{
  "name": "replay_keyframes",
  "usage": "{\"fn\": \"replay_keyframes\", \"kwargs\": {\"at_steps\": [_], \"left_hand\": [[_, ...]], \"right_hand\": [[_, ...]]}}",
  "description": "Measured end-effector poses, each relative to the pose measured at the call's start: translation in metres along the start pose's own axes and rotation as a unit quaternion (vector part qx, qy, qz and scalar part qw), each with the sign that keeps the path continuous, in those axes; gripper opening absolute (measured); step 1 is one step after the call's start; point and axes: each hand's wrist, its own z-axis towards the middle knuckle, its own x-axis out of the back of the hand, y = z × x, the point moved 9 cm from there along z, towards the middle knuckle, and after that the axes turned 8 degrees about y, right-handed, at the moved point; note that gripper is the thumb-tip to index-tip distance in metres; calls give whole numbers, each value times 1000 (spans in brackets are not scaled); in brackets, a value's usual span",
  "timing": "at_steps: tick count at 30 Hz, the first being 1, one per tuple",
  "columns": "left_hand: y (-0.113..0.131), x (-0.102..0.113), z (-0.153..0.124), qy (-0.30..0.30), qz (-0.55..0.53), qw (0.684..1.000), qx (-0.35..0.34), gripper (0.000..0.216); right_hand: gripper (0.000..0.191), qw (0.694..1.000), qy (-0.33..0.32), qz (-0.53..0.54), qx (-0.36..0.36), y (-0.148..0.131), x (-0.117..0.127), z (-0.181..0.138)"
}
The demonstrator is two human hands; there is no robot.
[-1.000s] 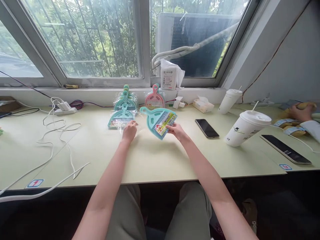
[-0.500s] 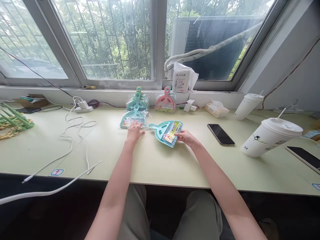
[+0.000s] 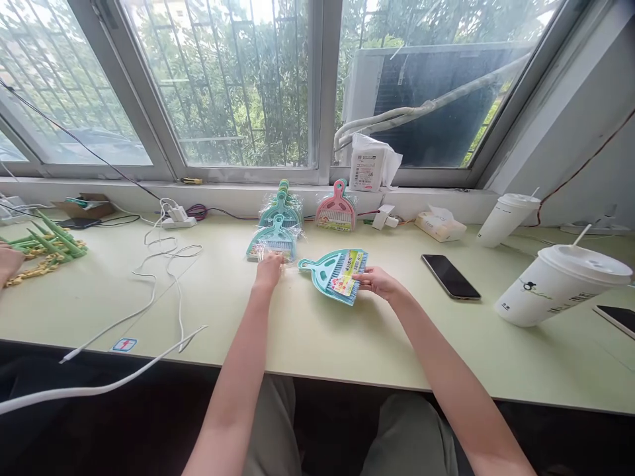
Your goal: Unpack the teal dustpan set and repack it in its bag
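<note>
My right hand (image 3: pixel 381 283) is closed on the bristle-side edge of a teal dustpan and brush set (image 3: pixel 330 274), which has a yellow and green label and its handle pointing left. My left hand (image 3: pixel 270 270) is closed at the near edge of a bagged teal dustpan set (image 3: pixel 275 235), with its fingers pinching the clear plastic bag. Behind that one, more bagged green-blue dustpan sets (image 3: pixel 281 205) overlap in a row. A pink dustpan set (image 3: pixel 337 210) stands to their right against the sill.
White cables (image 3: pixel 169 277) lie across the left of the table. A phone (image 3: pixel 450 276), a tissue pack (image 3: pixel 440 225) and two white cups (image 3: pixel 555 284) are on the right. At the far left, another person's hand (image 3: pixel 8 261) is beside green and yellow plastic pieces (image 3: pixel 59 238).
My left hand has gone from spread fingers on the bagged dustpan to a pinch at its near edge. Another person's hand has come into view at the far left. The view has shifted slightly.
</note>
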Motion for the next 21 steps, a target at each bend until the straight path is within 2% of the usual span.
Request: {"fn": "replay_keyframes", "kwargs": {"at_steps": [3,7,10,13,15,18,21], "left_hand": [[-5,4,3,7,1,999,37,23],[0,22,3,90,-23,993,77,26],[28,34,-3,158,-31,986,41,27],[61,38,-9,212,-40,976,-25,28],[73,43,-14,254,-42,965,-51,27],[74,51,-15,296,-44,953,-53,26],[63,55,-13,309,-51,949,-31,23]], "right_hand": [[22,1000,6,-5,3,0,-1,-1],[25,1000,-17,-5,15,5,-24,-4],[25,998,10,35,54,6,-39,-6],[23,986,96,84,112,0,-35,-9],[24,976,131,101,142,-5,-30,-13],[25,968,151,126,157,-8,-22,-15],[25,971,144,125,142,-6,-18,-12]]}}
